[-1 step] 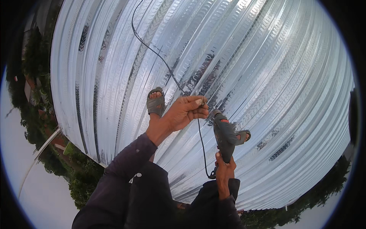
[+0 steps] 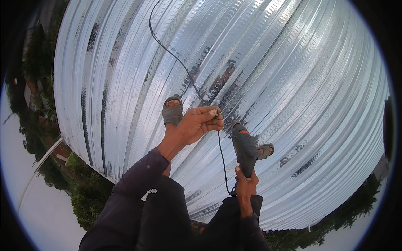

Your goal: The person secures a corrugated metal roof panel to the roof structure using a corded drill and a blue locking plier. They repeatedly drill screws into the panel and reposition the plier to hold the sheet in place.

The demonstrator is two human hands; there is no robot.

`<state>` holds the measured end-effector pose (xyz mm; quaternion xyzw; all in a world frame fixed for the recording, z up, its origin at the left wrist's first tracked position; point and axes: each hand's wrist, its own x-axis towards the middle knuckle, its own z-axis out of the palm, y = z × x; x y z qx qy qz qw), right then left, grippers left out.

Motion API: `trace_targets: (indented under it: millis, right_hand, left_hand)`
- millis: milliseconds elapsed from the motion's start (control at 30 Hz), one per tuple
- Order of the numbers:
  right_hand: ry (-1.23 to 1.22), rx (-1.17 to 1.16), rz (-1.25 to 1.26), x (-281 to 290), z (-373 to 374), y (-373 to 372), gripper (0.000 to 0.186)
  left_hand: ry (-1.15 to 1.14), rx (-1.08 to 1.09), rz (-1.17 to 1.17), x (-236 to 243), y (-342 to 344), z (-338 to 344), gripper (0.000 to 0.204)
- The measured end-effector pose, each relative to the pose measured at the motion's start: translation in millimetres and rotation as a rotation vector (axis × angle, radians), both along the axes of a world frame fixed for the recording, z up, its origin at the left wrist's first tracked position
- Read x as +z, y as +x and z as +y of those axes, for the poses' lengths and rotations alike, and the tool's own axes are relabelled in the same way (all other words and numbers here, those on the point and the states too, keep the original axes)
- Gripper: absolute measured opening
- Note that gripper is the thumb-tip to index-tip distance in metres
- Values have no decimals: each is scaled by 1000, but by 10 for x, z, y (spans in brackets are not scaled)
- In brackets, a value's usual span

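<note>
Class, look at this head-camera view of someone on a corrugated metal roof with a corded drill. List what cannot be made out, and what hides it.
- Head view: what the left hand pinches at its fingertips; too small, covered by the fingers.
- Drill tip: foreshortened, pointing away.
- Right hand grip on the trigger: hidden by the drill body.
- Black cord far end: cut off by the top edge.
- Right sandal: mostly behind the drill.

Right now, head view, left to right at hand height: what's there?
Trees → roof edge → left sandal → left hand → drill → right sandal → bare roof sheet.
</note>
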<state>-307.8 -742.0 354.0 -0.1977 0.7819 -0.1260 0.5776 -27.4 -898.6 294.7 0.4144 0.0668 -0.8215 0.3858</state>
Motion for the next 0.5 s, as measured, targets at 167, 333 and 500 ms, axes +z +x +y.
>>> trace_targets:
  millis: [167, 333, 500]
  right_hand:
    - [-27, 501, 6, 317, -503, 939, 67]
    - [-269, 882, 16, 927, -1071, 2063, 59]
    - [-364, 1026, -104, 1192, -1400, 3124, 69]
  left_hand:
    - [222, 184, -252, -17, 1500, 788, 23]
    - [346, 272, -321, -156, 2580, 1200, 21]
    - [435, 356, -403, -86, 3253, 1370, 21]
